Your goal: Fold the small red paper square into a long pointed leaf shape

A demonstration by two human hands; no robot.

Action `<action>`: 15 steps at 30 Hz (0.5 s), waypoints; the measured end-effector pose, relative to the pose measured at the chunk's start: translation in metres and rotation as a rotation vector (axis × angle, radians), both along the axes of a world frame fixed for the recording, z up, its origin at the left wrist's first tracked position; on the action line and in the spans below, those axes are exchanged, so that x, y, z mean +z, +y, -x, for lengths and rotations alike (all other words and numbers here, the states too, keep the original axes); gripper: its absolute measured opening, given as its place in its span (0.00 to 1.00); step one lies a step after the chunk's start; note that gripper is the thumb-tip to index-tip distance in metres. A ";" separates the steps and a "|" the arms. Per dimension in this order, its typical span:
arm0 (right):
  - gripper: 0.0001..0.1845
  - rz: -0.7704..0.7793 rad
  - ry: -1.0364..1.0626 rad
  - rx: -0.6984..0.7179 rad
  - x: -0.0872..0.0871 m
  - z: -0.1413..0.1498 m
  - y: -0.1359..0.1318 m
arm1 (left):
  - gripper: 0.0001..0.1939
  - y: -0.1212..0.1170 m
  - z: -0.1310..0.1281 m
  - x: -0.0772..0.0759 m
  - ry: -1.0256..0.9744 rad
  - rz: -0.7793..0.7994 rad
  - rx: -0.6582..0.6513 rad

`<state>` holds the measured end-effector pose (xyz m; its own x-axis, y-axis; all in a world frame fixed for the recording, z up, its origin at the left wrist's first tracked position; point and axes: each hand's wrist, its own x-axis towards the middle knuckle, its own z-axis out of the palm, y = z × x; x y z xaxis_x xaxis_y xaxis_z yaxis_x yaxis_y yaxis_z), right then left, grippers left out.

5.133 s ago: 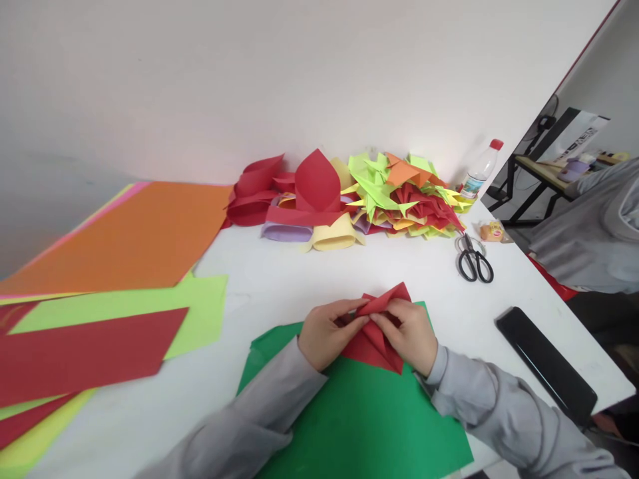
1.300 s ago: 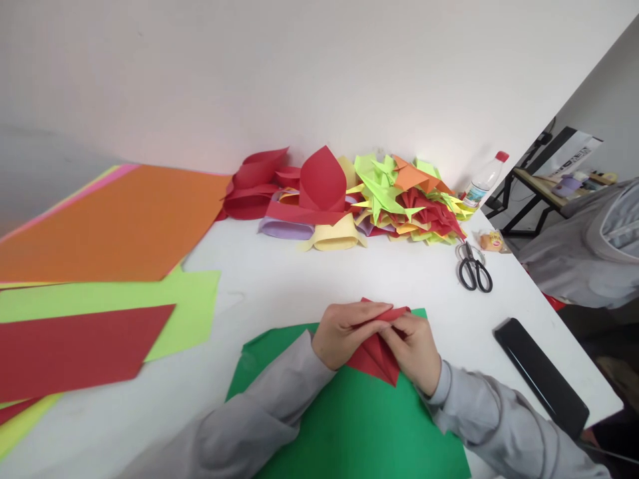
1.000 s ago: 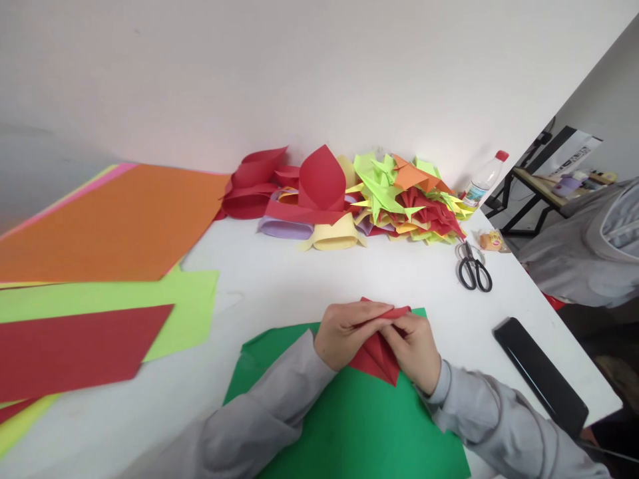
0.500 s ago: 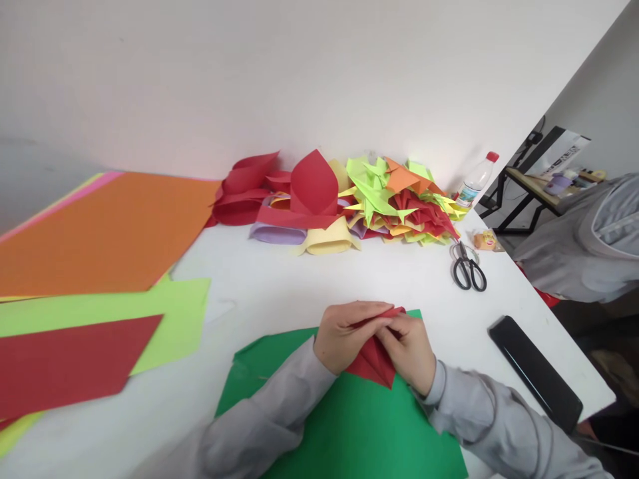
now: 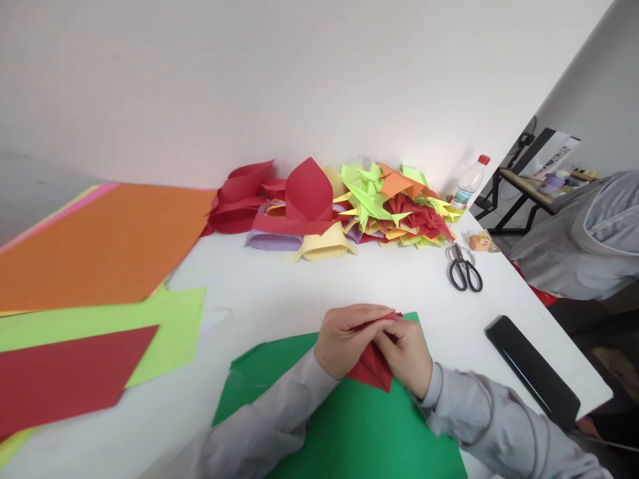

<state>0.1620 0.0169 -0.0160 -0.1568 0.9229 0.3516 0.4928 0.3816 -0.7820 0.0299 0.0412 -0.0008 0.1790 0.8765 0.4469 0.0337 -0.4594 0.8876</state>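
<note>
A folded piece of red paper (image 5: pixel 372 369) is pinched between both my hands, above a large green paper sheet (image 5: pixel 369 432). My left hand (image 5: pixel 344 339) grips its upper left part, fingers closed and pointing right. From the other side my right hand (image 5: pixel 407 352) has thumb and fingers closed on the upper edge. The fingertips of both hands meet at the top of the paper. A pointed lower corner hangs out below them; much of the folded part is hidden by my fingers.
Coloured sheets, an orange one (image 5: pixel 110 246) on top, lie at the left. Folded paper shapes (image 5: pixel 369 193) pile against the wall, beside a bottle (image 5: pixel 469 183). Black-handled scissors (image 5: pixel 465 271) and a black phone (image 5: pixel 532 369) lie right. A person in grey (image 5: pixel 564 233) is beyond the table edge.
Both hands stay closed on the red paper, with only slight finger movement at its top edge. The whole view has shifted a little, so the background sits slightly lower and further left.
</note>
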 end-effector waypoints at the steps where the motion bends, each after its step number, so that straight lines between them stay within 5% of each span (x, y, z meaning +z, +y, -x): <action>1: 0.17 0.000 -0.002 -0.003 0.000 0.000 0.000 | 0.06 0.000 0.000 0.001 -0.005 -0.005 -0.004; 15: 0.18 0.030 -0.001 -0.016 0.001 0.002 0.000 | 0.06 0.000 -0.003 0.010 -0.019 0.041 -0.011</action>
